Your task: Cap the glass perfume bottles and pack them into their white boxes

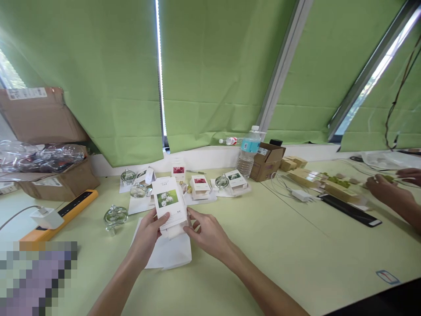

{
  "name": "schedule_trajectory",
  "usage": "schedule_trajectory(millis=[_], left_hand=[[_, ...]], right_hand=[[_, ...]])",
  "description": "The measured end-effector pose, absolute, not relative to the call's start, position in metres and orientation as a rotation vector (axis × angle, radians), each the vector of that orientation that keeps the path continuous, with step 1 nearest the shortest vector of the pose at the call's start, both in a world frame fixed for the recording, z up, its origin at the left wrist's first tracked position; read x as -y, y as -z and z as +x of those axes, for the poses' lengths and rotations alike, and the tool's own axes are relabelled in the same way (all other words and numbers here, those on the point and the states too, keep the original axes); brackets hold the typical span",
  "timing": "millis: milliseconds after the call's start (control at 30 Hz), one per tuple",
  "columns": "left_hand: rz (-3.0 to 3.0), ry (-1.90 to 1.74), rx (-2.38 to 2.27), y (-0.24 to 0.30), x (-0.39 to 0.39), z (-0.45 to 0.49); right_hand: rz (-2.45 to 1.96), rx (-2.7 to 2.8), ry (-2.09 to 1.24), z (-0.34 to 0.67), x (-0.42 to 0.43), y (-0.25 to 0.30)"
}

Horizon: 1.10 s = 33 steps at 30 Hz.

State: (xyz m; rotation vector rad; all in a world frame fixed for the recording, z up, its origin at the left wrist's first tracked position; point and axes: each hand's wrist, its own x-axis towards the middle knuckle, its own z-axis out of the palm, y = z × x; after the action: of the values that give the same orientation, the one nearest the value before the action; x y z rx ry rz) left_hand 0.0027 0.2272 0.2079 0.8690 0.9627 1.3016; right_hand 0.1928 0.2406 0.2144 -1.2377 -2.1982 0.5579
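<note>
Both my hands hold a small white box [168, 202] with a picture of white flowers on its front, upright above a white paper sheet [171, 253] on the pale green table [263, 245]. My left hand [148, 235] grips the box's lower left side, thumb on the front. My right hand [207, 235] holds its lower right edge with curled fingers. A round clear glass bottle [115, 217] lies just left of my left hand.
Behind the box stand more white boxes [200, 186] and glass bottles [138, 190] on paper sheets. A water bottle [248, 152] and small cardboard box [267, 163] stand further right. An orange power strip [66, 211] and open carton [52, 175] are left. Another person's hands [391, 186] work at right.
</note>
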Motion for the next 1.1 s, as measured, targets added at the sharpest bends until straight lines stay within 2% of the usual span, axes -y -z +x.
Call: schedule_trajectory(millis=[600,933,1100], left_hand=[[0.917,-1.318,-1.193,-0.211,-0.224,-0.001],[0.981,-1.306,-1.144,-0.223,-0.221,0.003],[1.007,-1.288,-1.069,-0.224,-0.220,0.004]], right_hand=[[-1.199,2.284,-0.301,0.194,-0.239,-0.213],[-1.141,2.233,-0.421,0.193,-0.239,-0.214],[-1.059,2.161,-0.609,0.193,-0.238,-0.221]])
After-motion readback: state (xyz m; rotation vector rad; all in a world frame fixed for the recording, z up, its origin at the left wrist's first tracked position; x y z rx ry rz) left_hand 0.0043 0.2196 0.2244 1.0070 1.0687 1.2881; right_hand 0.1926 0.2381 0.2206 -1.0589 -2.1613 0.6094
